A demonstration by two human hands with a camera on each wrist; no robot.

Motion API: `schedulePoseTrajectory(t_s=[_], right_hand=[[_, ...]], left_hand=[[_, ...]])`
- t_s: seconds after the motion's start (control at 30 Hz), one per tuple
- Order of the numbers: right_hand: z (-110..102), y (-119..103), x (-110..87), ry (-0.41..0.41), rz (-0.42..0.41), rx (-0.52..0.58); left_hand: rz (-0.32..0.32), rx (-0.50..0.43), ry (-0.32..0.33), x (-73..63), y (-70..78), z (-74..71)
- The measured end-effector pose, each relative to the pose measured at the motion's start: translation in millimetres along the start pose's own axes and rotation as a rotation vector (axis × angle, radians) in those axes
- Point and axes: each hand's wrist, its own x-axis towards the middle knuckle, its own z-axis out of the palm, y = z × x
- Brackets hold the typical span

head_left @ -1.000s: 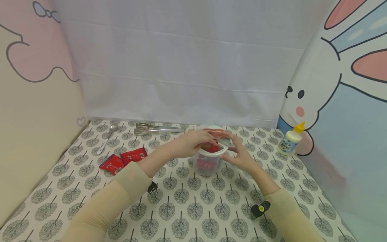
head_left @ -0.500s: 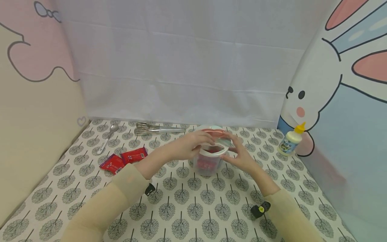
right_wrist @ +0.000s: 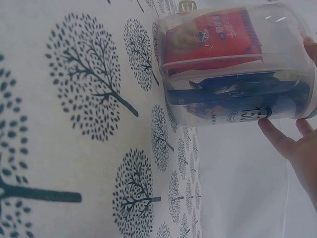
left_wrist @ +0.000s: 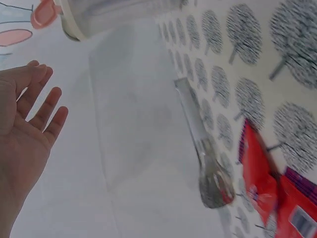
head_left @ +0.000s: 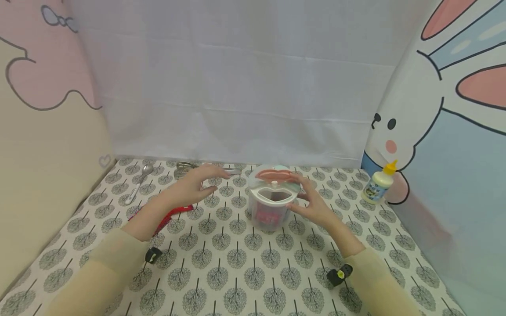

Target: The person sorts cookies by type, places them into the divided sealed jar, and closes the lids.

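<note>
A clear plastic container (head_left: 272,202) stands at the back middle of the table, its pink lid flap (head_left: 274,175) raised behind the white-rimmed opening. Through its wall in the right wrist view, a red snack packet (right_wrist: 213,39) and a dark blue packet (right_wrist: 237,91) show inside. My right hand (head_left: 315,207) holds the container's right side near the rim, thumb in front and fingers behind. To the left of the container, my left hand (head_left: 193,186) hangs in the air with loosely bent fingers and holds nothing. Red packets (left_wrist: 257,173) lie on the cloth below the left forearm, partly hidden in the head view.
Metal tongs (head_left: 233,171) lie along the back edge, partly behind the left hand. A spoon (head_left: 136,186) is at the far left. On the right, a glue bottle (head_left: 378,184) with a yellow nozzle stands near the side wall. A tree-patterned cloth (head_left: 253,276) covers the table.
My left hand had its fingers in the container's opening with a red packet; it has come out without the packet and moved left, over the loose packets. The right hand stays on the container.
</note>
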Motion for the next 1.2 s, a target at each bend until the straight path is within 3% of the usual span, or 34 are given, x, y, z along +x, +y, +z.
schedulePoseTrajectory(t_s=[0.17,0.3,0.6,0.77,0.93,1.07,1.2], right_hand=[[1,0,0.2,0.003,0.003,-0.008],[2,0,-0.2,0.0,0.004,-0.009],[2,2,-0.3,-0.001,0.007,-0.007],[2,1,0.7,0.001,0.007,-0.012],[3,1,1.8,0.004,-0.004,-0.012],[3,3,2.3,-0.001,-0.008,-0.012],[2,3,1.3,0.003,-0.011,-0.009]], left_hand=[[-0.213,0.029,-0.063,-37.1,-43.2,-0.3],[-0.335,0.014,-0.084,-57.9,-71.6,2.6],[-0.539,0.001,-0.204,-85.2,-106.9,8.3],[-0.595,0.0,-0.225,-88.9,-114.2,8.3],[-0.604,0.043,-0.23,-88.1,-109.9,10.1],[-0.571,0.041,-0.209,-81.9,-104.5,11.9],[-0.534,0.04,-0.137,-68.8,-98.8,10.8]])
